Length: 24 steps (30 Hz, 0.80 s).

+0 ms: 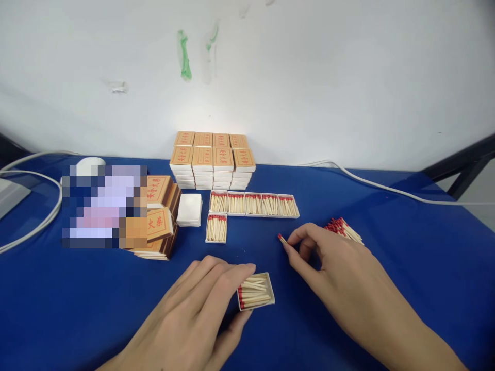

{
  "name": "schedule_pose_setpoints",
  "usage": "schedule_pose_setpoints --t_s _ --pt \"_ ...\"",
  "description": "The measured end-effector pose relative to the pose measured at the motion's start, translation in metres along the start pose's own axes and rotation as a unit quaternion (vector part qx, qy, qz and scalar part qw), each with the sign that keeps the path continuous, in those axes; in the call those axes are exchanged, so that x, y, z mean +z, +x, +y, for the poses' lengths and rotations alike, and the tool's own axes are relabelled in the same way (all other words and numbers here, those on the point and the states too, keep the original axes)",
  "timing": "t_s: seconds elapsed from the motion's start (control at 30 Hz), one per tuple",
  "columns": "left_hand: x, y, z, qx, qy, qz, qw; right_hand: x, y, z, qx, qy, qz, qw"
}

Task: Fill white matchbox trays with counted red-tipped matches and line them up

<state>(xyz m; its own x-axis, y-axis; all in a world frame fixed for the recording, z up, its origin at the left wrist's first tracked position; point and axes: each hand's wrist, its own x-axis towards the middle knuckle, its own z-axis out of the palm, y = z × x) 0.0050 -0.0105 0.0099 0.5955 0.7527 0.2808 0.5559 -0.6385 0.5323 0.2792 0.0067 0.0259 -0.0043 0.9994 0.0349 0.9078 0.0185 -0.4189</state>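
Note:
Near the front, my left hand (pixel 201 304) grips a small white matchbox tray (pixel 271 291) by its left end. Red-headed matches (pixel 255 292) lie in this tray, heads toward the left. My right hand (pixel 332 268) pinches a match (pixel 282 238) between thumb and forefinger, its red head pointing up and left. Behind that hand is a loose pile of matches (pixel 344 229), partly hidden by the knuckles. Farther back, a row of filled matchbox trays (pixel 253 204) stands side by side, with one more filled tray (pixel 216 228) in front of its left end.
Closed orange-topped matchboxes (pixel 212 157) are stacked against the white wall. Left of the trays sit a stack of white trays (pixel 189 208) and a pile of orange matchbox sleeves (pixel 157 221), partly pixelated. White cables (pixel 371 186) run along both sides of the blue table (pixel 406 268).

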Motion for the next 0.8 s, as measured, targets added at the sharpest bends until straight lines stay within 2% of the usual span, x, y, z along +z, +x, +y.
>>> schedule_pose_setpoints --t_s 0.17,0.4,0.57,0.67,0.8 --pt "-0.001 -0.002 0.001 0.004 0.006 0.009 1.0 -0.002 -0.003 0.007 -0.038 -0.013 0.009 0.999" --pt "0.001 0.001 0.0 0.017 0.001 0.043 0.999 -0.001 -0.005 0.004 -0.191 -0.05 0.013 0.98" --pt "0.003 -0.002 0.0 0.003 0.027 0.057 0.998 -0.003 -0.005 -0.001 -0.242 -0.071 0.039 0.967" --pt "0.004 -0.003 -0.001 -0.005 0.036 0.049 0.998 -0.007 -0.005 -0.006 -0.246 -0.025 0.049 0.968" --pt "0.004 -0.002 -0.002 0.0 0.032 0.044 0.999 -0.008 -0.008 -0.019 -0.295 0.066 0.019 0.953"
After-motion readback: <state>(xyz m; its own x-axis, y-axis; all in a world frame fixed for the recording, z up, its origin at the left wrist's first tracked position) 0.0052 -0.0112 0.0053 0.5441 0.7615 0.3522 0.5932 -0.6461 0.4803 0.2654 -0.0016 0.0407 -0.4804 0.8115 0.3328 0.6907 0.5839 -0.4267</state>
